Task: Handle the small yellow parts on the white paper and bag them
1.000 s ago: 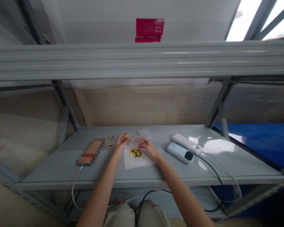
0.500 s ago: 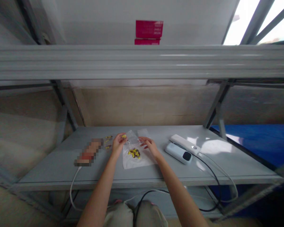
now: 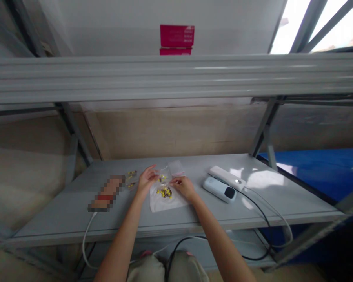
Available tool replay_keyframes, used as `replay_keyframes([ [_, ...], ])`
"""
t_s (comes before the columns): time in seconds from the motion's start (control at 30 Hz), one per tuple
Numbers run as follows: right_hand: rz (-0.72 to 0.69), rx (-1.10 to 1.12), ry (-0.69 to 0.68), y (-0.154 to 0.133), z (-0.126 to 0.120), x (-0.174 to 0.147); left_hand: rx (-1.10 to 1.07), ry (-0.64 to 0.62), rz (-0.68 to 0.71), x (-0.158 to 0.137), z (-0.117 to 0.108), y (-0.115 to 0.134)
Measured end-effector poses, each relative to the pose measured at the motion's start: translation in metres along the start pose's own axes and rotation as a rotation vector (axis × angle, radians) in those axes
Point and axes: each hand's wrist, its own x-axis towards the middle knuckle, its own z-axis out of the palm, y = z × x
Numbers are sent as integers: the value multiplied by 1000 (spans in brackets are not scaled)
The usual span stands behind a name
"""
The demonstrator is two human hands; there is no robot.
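Between my hands, a small clear plastic bag [image 3: 164, 171] has a few yellow and dark pieces in its lower part. My left hand [image 3: 147, 180] grips the bag's left edge, its upper fingers partly stretched. At the lower right edge, my right hand [image 3: 184, 187] pinches the bag between thumb and fingers. Just below lies a pile of small yellow and dark pieces [image 3: 166, 192], too small to name exactly. The pile rests on a white, flat sheet or bag [image 3: 158, 206]. Several filled clear bags [image 3: 131, 179] lie left of my left hand.
Behind my right hand is a stack of clear bags [image 3: 176, 167]. A pixelated phone-shaped object [image 3: 108, 194] with a white cable lies left. Right are a pale blue device [image 3: 217, 188] and a long white device [image 3: 227, 176], with cables. A metal shelf beam [image 3: 176, 76] crosses above the grey tabletop [image 3: 61, 211].
The yellow pieces at my left fingertips are now inside the small bag. The bag is lower, and my right fingers have closed on its edge. The view has shifted slightly.
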Motion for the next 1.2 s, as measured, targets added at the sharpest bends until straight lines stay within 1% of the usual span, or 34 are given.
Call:
replay_keyframes([
  [0.17, 0, 18, -5, 0, -1, 0, -43, -81, -92, -3, 0, 2],
  [0.3, 16, 47, 13, 3, 1, 1, -11, -114, -128, -1, 0, -3],
  [0.37, 30, 53, 32, 3, 1, 2, 84, -104, -100, -1, 0, -9],
  [0.47, 25, 105, 73, 3, 1, 4, 334, -97, -31, -1, 0, -15],
  [0.57, 3, 160, 105, 1, -1, 5, 500, -115, -19, -1, -1, -17],
  [0.67, -9, 150, 109, -2, -2, 5, 535, -100, -10, -1, -2, -19],
  [0.8, -10, 75, 89, -3, -1, 4, 577, -43, 44, -1, -3, -21],
  [0.9, -13, -2, 71, -5, -2, 1, 577, -46, 62, -1, -3, -23],
  [1.0, -25, -41, 59, -7, -3, -1, 620, -48, 61, -1, -5, -26],
  [1.1, -41, -51, 81, -9, -3, -1, 681, -51, 91, 1, -8, -32],
  [1.2, -47, -82, 103, -11, -3, -1, 707, -27, 141, 1, -10, -38],
])
